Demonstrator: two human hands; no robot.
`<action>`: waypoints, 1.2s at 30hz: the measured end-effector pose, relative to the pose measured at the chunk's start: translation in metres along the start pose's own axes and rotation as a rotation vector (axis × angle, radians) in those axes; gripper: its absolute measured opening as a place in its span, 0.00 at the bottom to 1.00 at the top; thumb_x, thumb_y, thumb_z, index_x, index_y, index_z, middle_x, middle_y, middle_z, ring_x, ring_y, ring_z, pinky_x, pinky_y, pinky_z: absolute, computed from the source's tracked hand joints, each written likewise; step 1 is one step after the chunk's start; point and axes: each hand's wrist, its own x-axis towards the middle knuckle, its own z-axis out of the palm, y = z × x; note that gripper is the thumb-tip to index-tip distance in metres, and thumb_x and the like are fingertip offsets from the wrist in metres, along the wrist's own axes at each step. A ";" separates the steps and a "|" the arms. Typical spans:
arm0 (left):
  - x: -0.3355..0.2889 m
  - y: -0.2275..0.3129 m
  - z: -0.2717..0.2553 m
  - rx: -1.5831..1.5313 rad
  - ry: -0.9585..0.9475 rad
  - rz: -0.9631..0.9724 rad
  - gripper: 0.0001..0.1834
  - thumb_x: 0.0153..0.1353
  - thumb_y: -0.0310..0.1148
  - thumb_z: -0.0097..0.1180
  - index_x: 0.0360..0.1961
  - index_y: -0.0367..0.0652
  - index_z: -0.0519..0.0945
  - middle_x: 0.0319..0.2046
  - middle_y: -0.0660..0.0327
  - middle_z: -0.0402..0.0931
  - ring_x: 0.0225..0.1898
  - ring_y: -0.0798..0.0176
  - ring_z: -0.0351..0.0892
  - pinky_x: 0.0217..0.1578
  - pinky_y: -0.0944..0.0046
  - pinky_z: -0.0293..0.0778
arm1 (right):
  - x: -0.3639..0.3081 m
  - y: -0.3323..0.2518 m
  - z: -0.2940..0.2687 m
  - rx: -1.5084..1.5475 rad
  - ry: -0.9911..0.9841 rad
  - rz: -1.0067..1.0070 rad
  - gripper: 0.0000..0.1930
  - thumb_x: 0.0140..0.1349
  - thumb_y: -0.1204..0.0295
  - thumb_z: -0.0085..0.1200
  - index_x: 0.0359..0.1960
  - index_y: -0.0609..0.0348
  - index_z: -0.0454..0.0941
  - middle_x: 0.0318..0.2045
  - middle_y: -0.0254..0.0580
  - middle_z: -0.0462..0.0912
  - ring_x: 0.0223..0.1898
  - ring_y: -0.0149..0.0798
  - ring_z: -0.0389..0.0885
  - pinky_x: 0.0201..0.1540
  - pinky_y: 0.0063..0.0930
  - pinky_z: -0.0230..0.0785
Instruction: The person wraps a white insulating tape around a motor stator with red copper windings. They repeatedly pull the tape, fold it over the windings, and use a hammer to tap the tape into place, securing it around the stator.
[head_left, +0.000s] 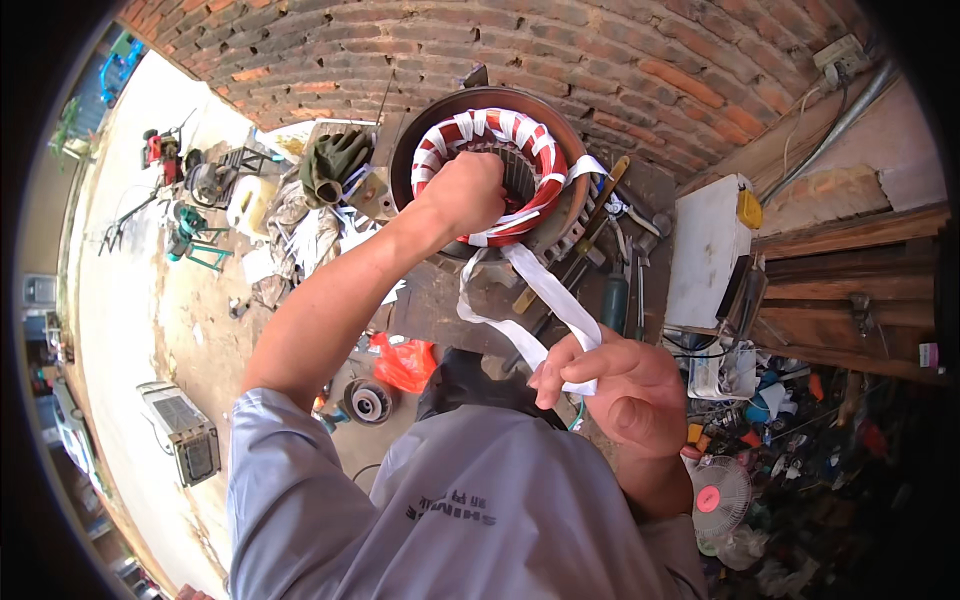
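Note:
A motor stator (403, 165) sits upright on the bench, its round metal housing open at the top. Inside its rim runs a ring of red winding (550, 160), bound at intervals with white tape. My left hand (468, 192) is closed at the near left of the ring, its fingertips reaching down into the bore; what they grip is hidden. Between the curled fingers of my right hand (632, 392) passes a strip of white cloth tape (555, 292), which loops back to the near side of the winding. Another tape end (588, 166) hangs over the right rim.
Beside the stator, hand tools and a wooden-handled brush (525, 298) lie on the bench (420, 300). Dark work gloves (335, 165) rest to the left. A brick wall (400, 60) stands behind. Below are a red plastic bag (403, 362) and a round metal part (368, 401); a fan (722, 495) stands lower right.

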 end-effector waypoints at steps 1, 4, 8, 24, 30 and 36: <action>0.001 -0.001 0.000 0.005 -0.017 -0.022 0.08 0.60 0.29 0.62 0.34 0.32 0.84 0.34 0.40 0.84 0.42 0.37 0.84 0.45 0.46 0.78 | 0.002 -0.004 0.001 -0.031 -0.027 0.016 0.25 0.69 0.59 0.61 0.54 0.74 0.80 0.47 0.61 0.80 0.44 0.45 0.82 0.53 0.43 0.71; 0.012 -0.010 -0.002 0.041 -0.179 0.060 0.12 0.56 0.34 0.64 0.36 0.36 0.88 0.35 0.42 0.85 0.42 0.41 0.86 0.45 0.49 0.79 | 0.007 -0.013 0.009 -0.140 -0.060 0.049 0.25 0.70 0.56 0.60 0.48 0.73 0.82 0.42 0.64 0.81 0.36 0.50 0.85 0.45 0.45 0.77; 0.014 -0.009 -0.005 -0.010 -0.260 0.101 0.14 0.52 0.34 0.63 0.38 0.38 0.89 0.34 0.44 0.85 0.42 0.43 0.86 0.44 0.51 0.80 | 0.004 -0.009 0.005 -0.080 -0.119 0.077 0.22 0.69 0.61 0.62 0.50 0.73 0.82 0.45 0.57 0.80 0.41 0.40 0.81 0.46 0.33 0.72; -0.010 -0.006 -0.006 -0.188 0.568 0.046 0.08 0.57 0.24 0.56 0.35 0.31 0.74 0.31 0.35 0.81 0.39 0.32 0.82 0.42 0.43 0.78 | 0.009 -0.008 0.003 -0.079 -0.119 0.017 0.28 0.71 0.52 0.57 0.54 0.70 0.80 0.51 0.63 0.76 0.46 0.50 0.81 0.57 0.47 0.69; -0.040 -0.047 -0.103 -0.378 1.147 -0.049 0.09 0.67 0.29 0.58 0.38 0.31 0.77 0.27 0.44 0.84 0.30 0.53 0.88 0.30 0.58 0.80 | 0.064 -0.039 -0.012 -0.055 -0.271 -0.254 0.37 0.74 0.46 0.48 0.72 0.67 0.63 0.61 0.65 0.70 0.60 0.53 0.75 0.66 0.54 0.64; -0.122 -0.005 -0.104 -1.067 0.799 0.549 0.03 0.73 0.21 0.54 0.42 0.31 0.74 0.42 0.48 0.82 0.42 0.58 0.86 0.46 0.61 0.83 | 0.150 -0.061 -0.003 -0.511 -0.227 -0.256 0.46 0.74 0.43 0.47 0.79 0.67 0.48 0.72 0.65 0.63 0.70 0.56 0.67 0.74 0.48 0.56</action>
